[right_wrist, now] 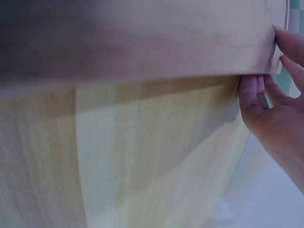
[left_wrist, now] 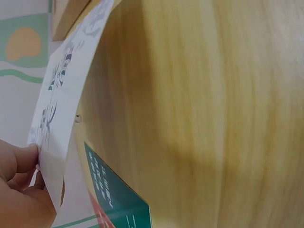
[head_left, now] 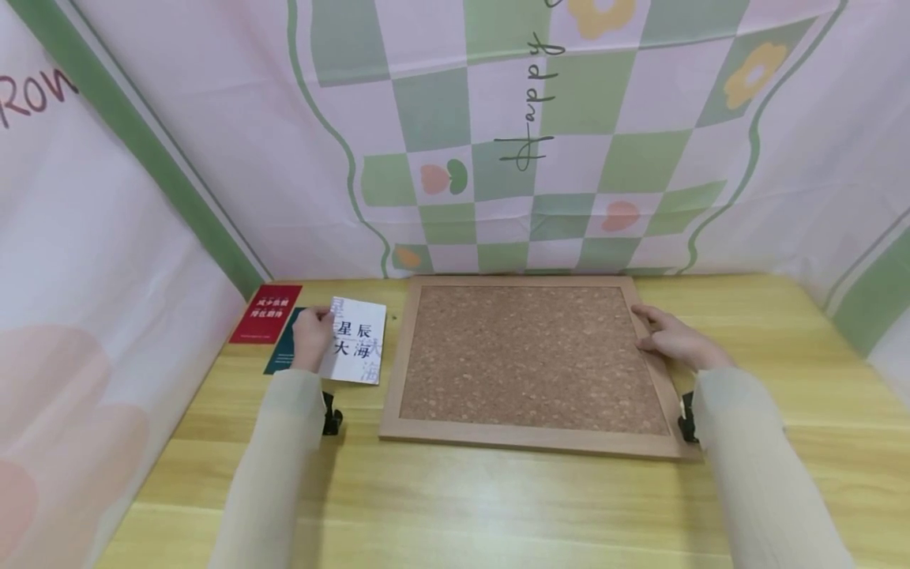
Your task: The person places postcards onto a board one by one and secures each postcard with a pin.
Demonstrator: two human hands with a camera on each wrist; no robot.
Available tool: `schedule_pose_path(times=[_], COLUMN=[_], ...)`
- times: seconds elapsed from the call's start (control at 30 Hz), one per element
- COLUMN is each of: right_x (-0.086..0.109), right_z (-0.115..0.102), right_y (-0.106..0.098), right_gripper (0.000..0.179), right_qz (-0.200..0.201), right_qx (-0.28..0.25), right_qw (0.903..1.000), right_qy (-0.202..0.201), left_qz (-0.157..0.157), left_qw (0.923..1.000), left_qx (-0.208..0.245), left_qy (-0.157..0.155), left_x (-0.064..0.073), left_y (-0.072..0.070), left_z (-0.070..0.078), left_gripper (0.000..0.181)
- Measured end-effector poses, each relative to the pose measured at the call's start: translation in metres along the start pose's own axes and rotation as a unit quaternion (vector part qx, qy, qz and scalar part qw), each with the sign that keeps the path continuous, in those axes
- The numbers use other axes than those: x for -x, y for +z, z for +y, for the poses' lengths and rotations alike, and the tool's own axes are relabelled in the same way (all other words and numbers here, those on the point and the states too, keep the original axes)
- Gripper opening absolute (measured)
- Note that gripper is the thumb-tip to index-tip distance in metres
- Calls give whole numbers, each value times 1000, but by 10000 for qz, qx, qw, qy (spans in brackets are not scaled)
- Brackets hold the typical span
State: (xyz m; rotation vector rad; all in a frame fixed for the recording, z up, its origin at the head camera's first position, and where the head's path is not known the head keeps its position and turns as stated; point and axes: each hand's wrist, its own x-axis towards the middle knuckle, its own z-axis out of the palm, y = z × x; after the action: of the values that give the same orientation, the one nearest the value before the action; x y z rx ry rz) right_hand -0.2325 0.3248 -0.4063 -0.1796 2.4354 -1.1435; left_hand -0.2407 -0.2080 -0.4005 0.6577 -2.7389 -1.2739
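Left hand (head_left: 313, 338) pinches the white card (head_left: 359, 356) by its left edge; card is tilted, raised off the desk (head_left: 498, 506), left of the corkboard (head_left: 526, 356). Right hand (head_left: 678, 340) grips the corkboard's right frame edge. Red card (head_left: 266, 314) and green card (head_left: 283, 352) lie near the left hand.

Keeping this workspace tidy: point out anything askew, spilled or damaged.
Nothing looks spilled or damaged. Oddly, the "Happy" lettering runs sideways up the backdrop, and a stray speck, too small to identify, lies on the table between the white card and the corkboard.
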Motion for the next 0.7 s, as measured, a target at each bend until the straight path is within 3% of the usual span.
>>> schedule_pose_path(times=[0.37,0.7], right_x=[-1,-2], right_z=[2,3], right_y=[1,1], right_gripper=[77,77], right_qz=[4,17], right_qx=[-69,-62], right_qw=[9999,10000], right_qy=[-80,-69], left_qz=[-114,-378], left_qw=[9978,9975], left_qx=[633,583], left_qy=[-182,138], left_x=[5,5], left_y=[6,20], left_z=[15,26], left_gripper=[39,38])
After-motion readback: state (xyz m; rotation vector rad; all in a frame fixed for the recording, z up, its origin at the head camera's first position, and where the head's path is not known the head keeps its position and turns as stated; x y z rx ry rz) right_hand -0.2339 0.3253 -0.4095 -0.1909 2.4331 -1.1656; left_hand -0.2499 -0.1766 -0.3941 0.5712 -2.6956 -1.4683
